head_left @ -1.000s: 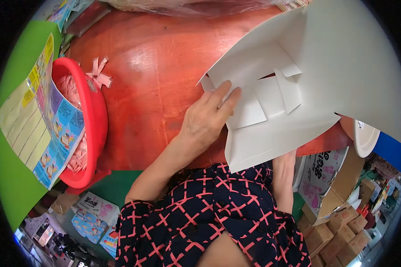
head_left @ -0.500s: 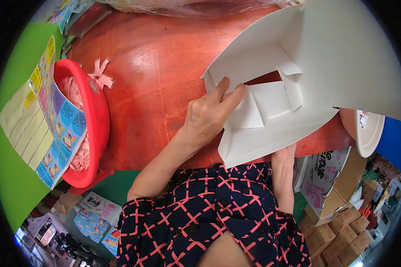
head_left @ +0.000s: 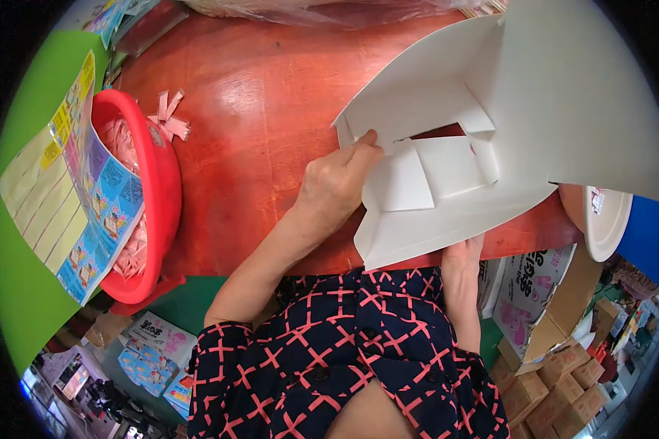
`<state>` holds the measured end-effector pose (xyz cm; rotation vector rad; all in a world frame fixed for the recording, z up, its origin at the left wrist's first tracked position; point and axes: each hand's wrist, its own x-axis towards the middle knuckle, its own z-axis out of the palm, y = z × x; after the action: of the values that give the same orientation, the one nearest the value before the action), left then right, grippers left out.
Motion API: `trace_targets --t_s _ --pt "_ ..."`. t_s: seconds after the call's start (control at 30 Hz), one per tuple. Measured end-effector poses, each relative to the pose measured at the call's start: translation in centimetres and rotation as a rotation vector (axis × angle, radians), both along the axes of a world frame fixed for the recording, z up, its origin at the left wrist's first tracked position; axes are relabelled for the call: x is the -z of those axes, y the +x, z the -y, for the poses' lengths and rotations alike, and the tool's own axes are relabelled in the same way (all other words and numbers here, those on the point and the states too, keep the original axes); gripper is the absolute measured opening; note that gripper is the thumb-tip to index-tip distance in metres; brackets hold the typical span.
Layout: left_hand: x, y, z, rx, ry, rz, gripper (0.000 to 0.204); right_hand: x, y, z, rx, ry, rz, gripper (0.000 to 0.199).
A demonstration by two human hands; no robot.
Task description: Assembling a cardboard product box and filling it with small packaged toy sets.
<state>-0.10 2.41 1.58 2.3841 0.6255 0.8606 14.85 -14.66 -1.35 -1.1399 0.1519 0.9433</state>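
Observation:
A white cardboard box [head_left: 516,117], partly folded, stands tilted over the right part of the table with its open side toward me. Inside, its bottom flaps [head_left: 447,164] overlap and leave a dark slot through which red tabletop shows. My left hand [head_left: 338,175] grips the box's left side, its closed fingers hooked over the edge by a flap. Under the box's near edge, my right hand [head_left: 464,250] shows only at the wrist and heel; the box hides its fingers.
A red plastic basin [head_left: 167,197] full of small pink packets stands at the left, a printed sheet [head_left: 88,190] leaning over it. Several loose packets [head_left: 170,117] lie beside it on the red table [head_left: 256,95]. A white-rimmed bowl [head_left: 608,223] sits at the right, cartons [head_left: 556,395] below.
My left fingers have drawn back from the bottom flaps to the box's left side and closed more. The box has shifted very slightly. My right hand stays under it.

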Motion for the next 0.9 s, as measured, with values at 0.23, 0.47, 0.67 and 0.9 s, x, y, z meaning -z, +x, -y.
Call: trace_targets --t_s 0.23,0.47,0.67,0.9 --pt "0.9 -1.1 -0.2 0.000 0.058 -0.047 0.026 -0.1 0.6 -3.4 0.184 0.388 -0.484 0.032" --pt "-2.2 -1.0 0.3 -0.109 0.329 -0.306 0.021 -4.5 0.8 -4.1 0.149 -0.153 -0.188 0.034" --pt "-1.5 0.1 -0.8 0.277 0.429 -0.055 0.028 -4.7 2.2 -2.9 -0.270 -0.352 0.211 0.029" --pt "-1.3 0.5 -0.7 0.344 0.374 -0.192 0.033 -3.8 4.4 -1.5 -0.369 -0.343 0.792 0.028"
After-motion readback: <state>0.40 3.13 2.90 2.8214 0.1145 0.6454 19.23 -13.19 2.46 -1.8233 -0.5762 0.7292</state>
